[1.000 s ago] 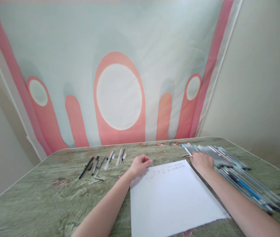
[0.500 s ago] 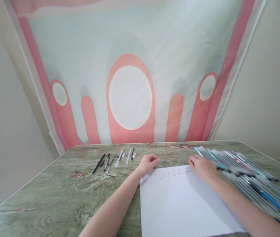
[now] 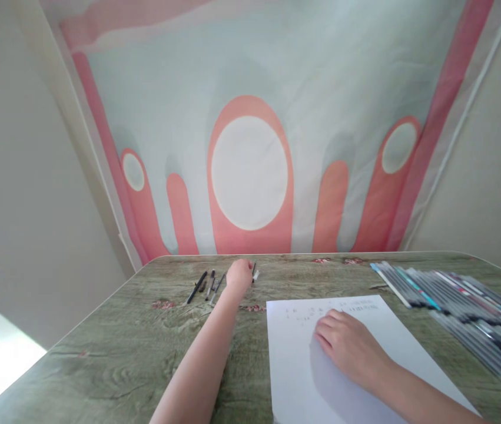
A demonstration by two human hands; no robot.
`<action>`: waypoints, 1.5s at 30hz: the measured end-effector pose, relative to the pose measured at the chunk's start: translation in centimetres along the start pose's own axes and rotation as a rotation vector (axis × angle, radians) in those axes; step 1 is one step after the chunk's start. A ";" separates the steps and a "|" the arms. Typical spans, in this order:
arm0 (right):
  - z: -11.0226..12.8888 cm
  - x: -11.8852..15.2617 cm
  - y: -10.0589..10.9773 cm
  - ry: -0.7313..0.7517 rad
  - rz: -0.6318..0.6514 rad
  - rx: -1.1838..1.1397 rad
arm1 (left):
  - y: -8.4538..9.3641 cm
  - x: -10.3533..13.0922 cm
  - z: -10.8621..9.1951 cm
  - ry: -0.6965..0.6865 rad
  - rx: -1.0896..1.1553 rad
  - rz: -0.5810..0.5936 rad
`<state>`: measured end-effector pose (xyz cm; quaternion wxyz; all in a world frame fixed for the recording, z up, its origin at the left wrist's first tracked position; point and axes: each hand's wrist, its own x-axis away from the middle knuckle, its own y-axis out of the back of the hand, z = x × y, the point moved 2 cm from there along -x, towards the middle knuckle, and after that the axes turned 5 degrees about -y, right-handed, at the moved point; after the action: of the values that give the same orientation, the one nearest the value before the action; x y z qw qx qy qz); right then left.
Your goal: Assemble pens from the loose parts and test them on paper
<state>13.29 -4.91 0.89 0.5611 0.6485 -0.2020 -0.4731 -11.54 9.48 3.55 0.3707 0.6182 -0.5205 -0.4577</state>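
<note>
My left hand (image 3: 239,274) reaches to the back of the table, over the small group of pen parts. Its fingers are curled down and mostly hidden, so what they hold cannot be made out. A black pen (image 3: 197,287) and several thin dark pieces lie just left of it, and a small white piece (image 3: 256,275) is at its right. On the white paper (image 3: 294,359), which bears faint handwriting near its top, rests my right hand (image 3: 338,335), palm down with its fingers close together and bent.
Rows of grey pens (image 3: 462,294), some with blue, teal or red parts, lie on the right of the wood-patterned table (image 3: 113,353). A pink and pale green cloth (image 3: 250,171) hangs behind the table.
My left hand has left the paper's top left corner for the pen parts at the back. My right hand has moved from the top edge down onto the sheet. The view has shifted left.
</note>
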 end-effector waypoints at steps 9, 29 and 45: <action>1.7 1.0 -2.4 0.066 -0.032 0.054 | 0.8 -0.4 2.1 0.045 -0.134 0.109; 2.1 0.9 -1.8 0.058 -0.010 0.026 | -0.4 0.5 1.0 0.045 -0.189 0.192; 1.5 0.4 -0.5 -0.040 0.038 -0.386 | 1.7 0.7 -1.7 -0.078 0.147 0.142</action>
<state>12.06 -5.89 0.43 0.6797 0.5157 -0.1308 -0.5050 -10.37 8.46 5.55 0.3352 0.5870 -0.6094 -0.4144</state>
